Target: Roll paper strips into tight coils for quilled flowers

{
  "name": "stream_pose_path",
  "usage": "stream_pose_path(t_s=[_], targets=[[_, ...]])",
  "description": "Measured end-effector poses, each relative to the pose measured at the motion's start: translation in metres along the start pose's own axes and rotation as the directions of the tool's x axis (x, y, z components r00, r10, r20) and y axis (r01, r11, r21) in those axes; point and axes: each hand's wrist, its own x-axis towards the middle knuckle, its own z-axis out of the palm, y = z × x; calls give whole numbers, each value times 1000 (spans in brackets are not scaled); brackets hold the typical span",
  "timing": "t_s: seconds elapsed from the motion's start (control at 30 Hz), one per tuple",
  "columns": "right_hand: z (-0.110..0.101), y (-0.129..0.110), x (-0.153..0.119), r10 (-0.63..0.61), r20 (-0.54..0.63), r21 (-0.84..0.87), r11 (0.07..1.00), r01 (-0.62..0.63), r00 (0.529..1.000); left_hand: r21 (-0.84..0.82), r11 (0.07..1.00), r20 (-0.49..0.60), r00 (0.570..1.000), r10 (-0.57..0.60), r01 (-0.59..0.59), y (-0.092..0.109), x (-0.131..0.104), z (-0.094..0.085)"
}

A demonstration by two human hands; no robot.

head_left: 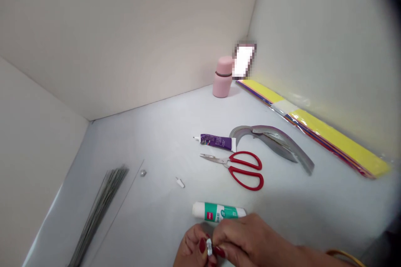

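At the bottom edge, my left hand (190,247) pinches a small whitish-silver piece (209,248) between thumb and finger. My right hand (247,238) is closed against the same piece from the right, its fingertips pressed together there. The piece's exact kind is too small to make out, and part of it is hidden by fingers. Just beyond the hands lies a white and green glue tube (216,212), its right end close to my right hand. Farther off are red-handled scissors (232,164), a purple tube (217,142) and a tiny white cap with a pin (180,182).
A bundle of thin wires (98,217) lies at left, with a small silver ball (143,172) nearby. Grey paper strips (278,144) curl at right. Packaged coloured paper (322,129) runs along the right wall. A pink bottle (222,77) stands near the back corner.
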Motion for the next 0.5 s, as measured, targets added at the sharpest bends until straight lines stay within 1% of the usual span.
stream_pose_path(t_s=[0.07,0.17,0.2,0.27,0.37,0.4,0.43,0.5], targets=[[-2,1,0,24,-16,31,999,-23,1000,-6,1000,-5,1000,-1,1,4,-1,1],[-1,4,-2,3,-72,-25,1000,-5,997,-44,999,-3,1000,-12,12,6,-1,1],[-1,5,-3,-26,-96,-65,998,20,995,-58,998,2,1000,-19,19,6,0,1],[1,5,-4,-137,-148,-175,978,110,980,-78,995,34,998,-51,54,5,3,-2],[5,5,-6,-324,-185,-366,899,241,928,-95,989,88,991,-102,110,6,7,-6],[7,5,-7,-370,-199,-403,875,268,907,-98,988,98,990,-106,116,7,7,-5],[9,6,-7,-387,-224,-413,869,272,894,-104,989,93,991,-100,109,8,6,-4],[13,7,-6,-331,-278,-349,909,226,902,-132,989,50,997,-62,68,11,1,3]])
